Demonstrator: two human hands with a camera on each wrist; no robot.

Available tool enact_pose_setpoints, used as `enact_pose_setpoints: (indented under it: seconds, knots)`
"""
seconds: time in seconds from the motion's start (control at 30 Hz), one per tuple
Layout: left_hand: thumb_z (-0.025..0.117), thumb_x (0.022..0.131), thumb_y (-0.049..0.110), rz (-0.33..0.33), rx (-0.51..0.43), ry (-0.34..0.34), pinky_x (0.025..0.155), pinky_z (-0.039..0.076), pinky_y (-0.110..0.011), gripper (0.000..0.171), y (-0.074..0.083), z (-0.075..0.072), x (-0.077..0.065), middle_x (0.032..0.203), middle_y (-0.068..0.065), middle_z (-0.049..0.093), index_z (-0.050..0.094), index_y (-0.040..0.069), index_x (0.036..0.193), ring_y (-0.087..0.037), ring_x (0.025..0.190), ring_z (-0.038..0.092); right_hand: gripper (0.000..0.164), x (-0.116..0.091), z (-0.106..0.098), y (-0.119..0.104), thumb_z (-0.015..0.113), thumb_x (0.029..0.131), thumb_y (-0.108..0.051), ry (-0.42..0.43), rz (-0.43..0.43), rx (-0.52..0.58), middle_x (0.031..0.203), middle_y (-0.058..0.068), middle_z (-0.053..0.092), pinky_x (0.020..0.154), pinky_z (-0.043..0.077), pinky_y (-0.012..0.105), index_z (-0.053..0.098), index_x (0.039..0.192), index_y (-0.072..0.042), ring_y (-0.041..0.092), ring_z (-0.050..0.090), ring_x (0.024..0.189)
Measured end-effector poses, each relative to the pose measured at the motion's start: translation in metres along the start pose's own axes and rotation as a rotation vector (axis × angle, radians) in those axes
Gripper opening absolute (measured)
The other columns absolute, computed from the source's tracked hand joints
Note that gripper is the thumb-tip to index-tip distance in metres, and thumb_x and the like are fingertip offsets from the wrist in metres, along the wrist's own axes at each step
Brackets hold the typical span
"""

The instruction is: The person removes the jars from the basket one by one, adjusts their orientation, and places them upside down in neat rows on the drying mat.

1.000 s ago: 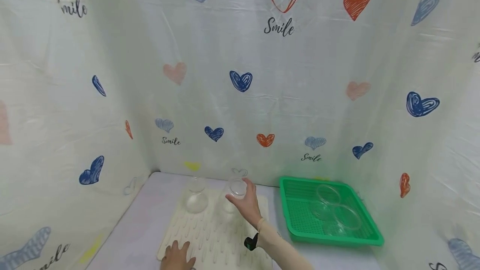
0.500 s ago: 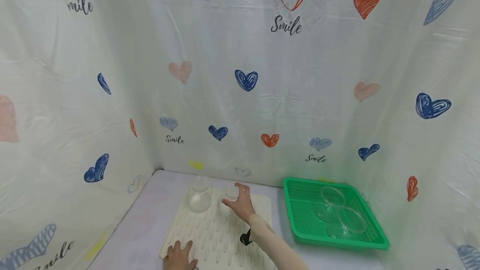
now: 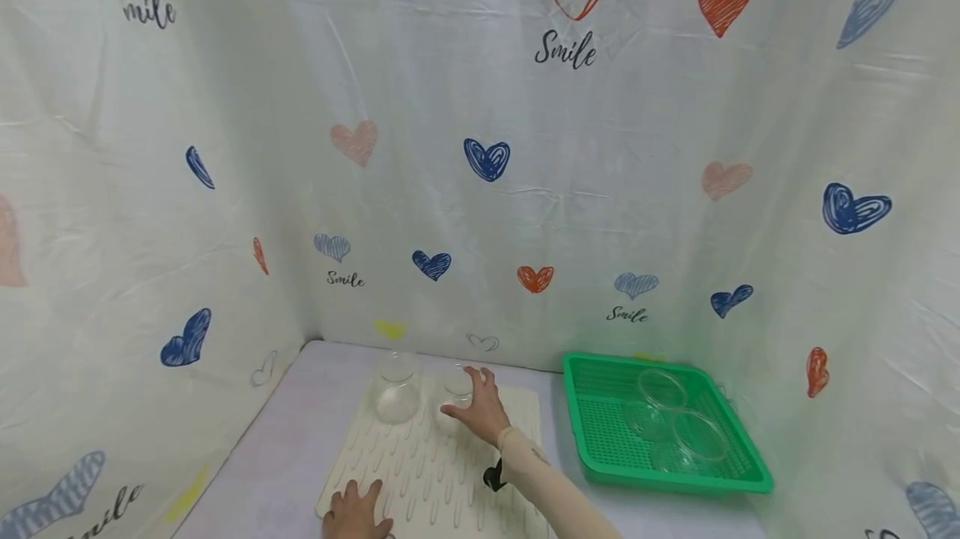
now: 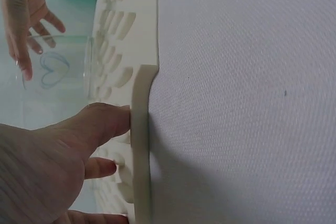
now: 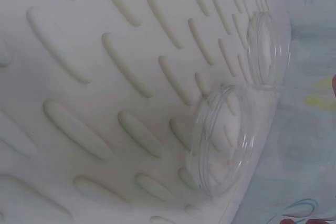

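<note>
My right hand [image 3: 483, 412] is at a clear cup [image 3: 459, 382] standing on the cream ribbed mat [image 3: 438, 485]. Its thumb and fingers are spread to either side of the rim; contact with the wall is hard to make out. In the left wrist view the fingers of the right hand [image 4: 23, 17] look straight and apart beside that cup [image 4: 63, 72]. A second clear cup [image 3: 397, 400] stands to its left, also on the mat. At the mat's near left edge, my left hand [image 3: 354, 514] rests with spread fingers, its thumb [image 4: 107, 119] touching the border.
To the right of the mat, a green plastic basket [image 3: 588, 431] holds clear cups [image 3: 701, 437]. A white cloth [image 3: 270, 464] covers the table. Behind and at both sides hangs a heart-printed curtain [image 3: 420, 189].
One second ago my right hand held the cup higher by its rim; it has come down and left onto the mat, and the thumb has since spread slightly. The left hand stays put.
</note>
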State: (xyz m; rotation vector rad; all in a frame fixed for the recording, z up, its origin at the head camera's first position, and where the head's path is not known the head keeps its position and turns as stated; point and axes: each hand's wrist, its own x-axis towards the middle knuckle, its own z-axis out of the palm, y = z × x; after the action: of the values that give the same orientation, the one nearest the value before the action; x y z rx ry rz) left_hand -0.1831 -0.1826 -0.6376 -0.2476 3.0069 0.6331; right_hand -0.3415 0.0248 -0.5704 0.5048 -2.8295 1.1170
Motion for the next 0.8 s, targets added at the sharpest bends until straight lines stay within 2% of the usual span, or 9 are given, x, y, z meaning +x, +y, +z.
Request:
enact_pose_setpoints:
  seconds: [0.13,0.23,0.3,0.43,0.6,0.7,0.8]
  knots:
    - [0.082,0.071,0.038,-0.02,0.018,-0.009,0.073,0.048,-0.06,0.066,0.0,-0.001,0.003,0.104,-0.023,0.045,0.058,0.004,0.123,-0.043,0.091,0.047,0.094,-0.002,-0.005,0.0,0.072,0.076,-0.06,0.022,-0.009,0.026,0.15,0.021,0.025,0.093,0.048,0.055,0.033,0.147,-0.015,0.041,0.045,0.129]
    - [0.082,0.07,0.04,-0.022,0.04,-0.015,0.071,0.05,-0.06,0.069,-0.001,-0.002,0.005,0.106,-0.024,0.047,0.058,0.004,0.123,-0.043,0.091,0.048,0.09,-0.007,-0.015,-0.001,0.07,0.079,-0.06,0.067,-0.029,0.058,0.15,0.017,0.027,0.097,0.046,0.055,0.032,0.147,-0.015,0.039,0.044,0.131]
    - [0.082,0.07,0.042,-0.019,0.051,-0.024,0.071,0.05,-0.061,0.071,-0.002,-0.004,0.007,0.107,-0.025,0.047,0.057,0.004,0.124,-0.044,0.091,0.048,0.085,-0.013,-0.027,-0.001,0.069,0.082,-0.057,0.11,-0.056,0.084,0.148,0.017,0.03,0.099,0.044,0.055,0.034,0.146,-0.013,0.038,0.044,0.131]
    - [0.082,0.07,0.044,-0.011,0.06,-0.038,0.071,0.05,-0.062,0.074,-0.005,-0.009,0.009,0.11,-0.027,0.047,0.056,0.003,0.126,-0.046,0.091,0.049,0.078,-0.028,-0.06,0.009,0.067,0.086,-0.053,0.236,-0.084,0.065,0.145,0.016,0.037,0.102,0.042,0.054,0.036,0.145,-0.011,0.036,0.044,0.131]
    - [0.081,0.07,0.045,-0.017,0.074,-0.062,0.069,0.052,-0.06,0.076,-0.007,-0.016,0.009,0.11,-0.027,0.047,0.056,0.003,0.127,-0.044,0.089,0.05,0.078,-0.049,-0.117,0.05,0.07,0.086,-0.045,0.429,-0.03,-0.007,0.143,0.019,0.038,0.105,0.038,0.055,0.036,0.145,-0.007,0.036,0.039,0.133]
    - [0.081,0.07,0.047,-0.018,0.078,-0.08,0.069,0.052,-0.059,0.077,-0.008,-0.018,0.01,0.11,-0.028,0.046,0.055,0.002,0.127,-0.044,0.089,0.05,0.082,-0.064,-0.155,0.085,0.075,0.084,-0.04,0.52,0.064,-0.085,0.146,0.023,0.033,0.103,0.038,0.058,0.033,0.146,-0.007,0.04,0.033,0.134]
    - [0.08,0.071,0.047,-0.011,0.075,-0.095,0.07,0.052,-0.061,0.077,-0.01,-0.017,0.012,0.111,-0.029,0.046,0.055,0.002,0.127,-0.045,0.09,0.05,0.095,-0.082,-0.188,0.121,0.08,0.078,-0.038,0.588,0.205,-0.177,0.147,0.033,0.024,0.101,0.032,0.066,0.027,0.149,-0.006,0.052,0.025,0.134]
